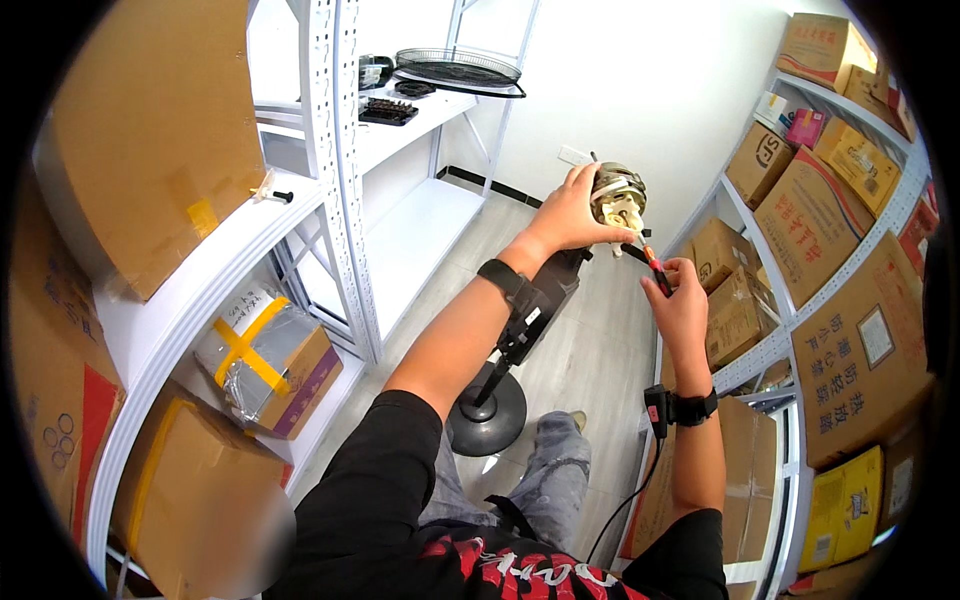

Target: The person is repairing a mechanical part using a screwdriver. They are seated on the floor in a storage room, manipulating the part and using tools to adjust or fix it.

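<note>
A stripped fan motor (622,186) with cream plastic parts tops a black pedestal stand (540,308), whose round base (490,418) rests on the floor. My left hand (572,212) grips the motor from the left, thumb below and fingers over the top. In my right hand (682,308) is a screwdriver with a red and black handle (656,270). Its shaft points up at the cream parts from below right; whether the tip sits in a screw cannot be made out.
On the white shelf at the back lie a round fan grille (458,68) and a black tray of small parts (388,111). Cardboard boxes (815,220) fill the right rack. To the left, a large carton (150,130) and a taped box (268,360) occupy shelves. A cable (630,498) hangs from my right wrist.
</note>
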The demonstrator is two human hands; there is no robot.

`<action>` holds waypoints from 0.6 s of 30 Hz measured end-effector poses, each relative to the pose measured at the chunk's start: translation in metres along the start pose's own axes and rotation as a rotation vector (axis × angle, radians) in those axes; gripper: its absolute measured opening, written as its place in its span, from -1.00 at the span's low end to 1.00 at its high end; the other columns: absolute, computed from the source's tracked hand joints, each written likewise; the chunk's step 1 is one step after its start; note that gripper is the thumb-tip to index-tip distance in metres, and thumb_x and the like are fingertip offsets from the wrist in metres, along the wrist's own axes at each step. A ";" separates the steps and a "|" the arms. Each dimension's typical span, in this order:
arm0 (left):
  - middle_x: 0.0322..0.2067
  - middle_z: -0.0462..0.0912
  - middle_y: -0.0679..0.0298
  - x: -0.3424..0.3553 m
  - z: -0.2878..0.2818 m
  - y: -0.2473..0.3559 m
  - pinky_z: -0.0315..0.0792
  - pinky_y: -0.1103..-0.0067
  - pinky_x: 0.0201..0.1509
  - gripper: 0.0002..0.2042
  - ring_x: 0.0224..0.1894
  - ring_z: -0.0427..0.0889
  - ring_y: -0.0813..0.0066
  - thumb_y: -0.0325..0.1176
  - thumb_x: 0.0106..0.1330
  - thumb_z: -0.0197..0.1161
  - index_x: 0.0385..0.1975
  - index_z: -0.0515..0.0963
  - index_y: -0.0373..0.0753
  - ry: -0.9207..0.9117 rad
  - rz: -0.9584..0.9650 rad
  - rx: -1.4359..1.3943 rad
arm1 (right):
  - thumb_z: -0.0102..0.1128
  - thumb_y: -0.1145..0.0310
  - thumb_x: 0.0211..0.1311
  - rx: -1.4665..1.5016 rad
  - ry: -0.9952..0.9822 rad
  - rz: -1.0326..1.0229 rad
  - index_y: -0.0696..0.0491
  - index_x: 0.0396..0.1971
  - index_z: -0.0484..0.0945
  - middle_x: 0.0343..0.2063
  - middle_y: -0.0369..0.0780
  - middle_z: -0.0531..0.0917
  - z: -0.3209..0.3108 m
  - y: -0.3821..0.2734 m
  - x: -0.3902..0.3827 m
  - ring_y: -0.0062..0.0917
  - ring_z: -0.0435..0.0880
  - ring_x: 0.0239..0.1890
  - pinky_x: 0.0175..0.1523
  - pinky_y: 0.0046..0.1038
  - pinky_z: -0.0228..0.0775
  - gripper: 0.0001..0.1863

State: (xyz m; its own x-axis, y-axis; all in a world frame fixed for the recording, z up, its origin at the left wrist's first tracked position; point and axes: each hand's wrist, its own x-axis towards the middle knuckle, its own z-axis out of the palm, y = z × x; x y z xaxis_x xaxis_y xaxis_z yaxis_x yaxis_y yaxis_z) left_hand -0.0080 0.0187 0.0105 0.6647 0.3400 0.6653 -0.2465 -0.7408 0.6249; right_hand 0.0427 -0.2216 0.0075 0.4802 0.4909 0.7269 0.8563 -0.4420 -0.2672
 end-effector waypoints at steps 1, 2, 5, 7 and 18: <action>0.32 0.28 -0.09 -0.002 -0.002 0.001 0.34 0.30 0.37 0.25 0.31 0.40 -0.03 0.30 -0.28 0.57 0.37 0.15 -0.41 -0.009 -0.009 -0.013 | 0.35 0.36 0.16 -0.071 0.024 0.001 0.04 -0.21 0.51 -0.44 -0.14 0.63 -0.006 -0.015 -0.002 -0.25 0.61 -0.44 -0.35 -0.26 0.42 -0.75; 0.32 0.28 -0.08 -0.002 -0.003 0.002 0.34 0.30 0.36 0.25 0.31 0.41 -0.02 0.29 -0.28 0.58 0.37 0.16 -0.41 -0.007 -0.007 -0.024 | 0.34 0.37 0.16 -0.174 0.024 -0.058 0.04 -0.23 0.51 -0.45 -0.16 0.63 -0.008 -0.016 -0.001 -0.25 0.62 -0.44 -0.35 -0.26 0.43 -0.77; 0.32 0.29 -0.06 -0.003 -0.005 0.006 0.36 0.30 0.35 0.23 0.30 0.42 0.01 0.23 -0.29 0.61 0.36 0.17 -0.42 -0.001 -0.018 -0.049 | 0.30 0.37 0.19 -0.388 0.047 -0.193 0.03 -0.33 0.54 -0.50 -0.23 0.59 -0.010 -0.013 0.001 -0.26 0.63 -0.43 -0.36 -0.24 0.44 -0.87; 0.31 0.29 -0.06 -0.003 -0.006 0.010 0.31 0.35 0.38 0.22 0.33 0.37 0.06 0.19 -0.26 0.62 0.36 0.17 -0.45 -0.025 -0.046 -0.069 | 0.29 0.35 0.21 -0.402 0.113 -0.199 0.02 -0.34 0.54 -0.50 -0.24 0.60 -0.005 -0.012 -0.002 -0.27 0.63 -0.44 -0.38 -0.23 0.44 -0.88; 0.26 0.32 -0.08 -0.004 -0.005 0.005 0.33 0.36 0.38 0.21 0.31 0.39 0.07 0.18 -0.26 0.63 0.36 0.18 -0.46 -0.001 -0.021 -0.083 | 0.34 0.39 0.24 0.215 0.020 0.160 0.19 -0.35 0.64 -0.63 -0.18 0.60 0.005 0.001 0.004 -0.52 0.52 -0.63 -0.45 -0.49 0.33 -0.84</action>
State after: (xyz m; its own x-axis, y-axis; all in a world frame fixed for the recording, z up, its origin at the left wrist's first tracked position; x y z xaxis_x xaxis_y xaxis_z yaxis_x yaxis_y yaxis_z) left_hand -0.0149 0.0167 0.0127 0.6711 0.3540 0.6514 -0.2905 -0.6828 0.6704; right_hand 0.0464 -0.2168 0.0072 0.6110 0.4114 0.6764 0.7913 -0.3424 -0.5065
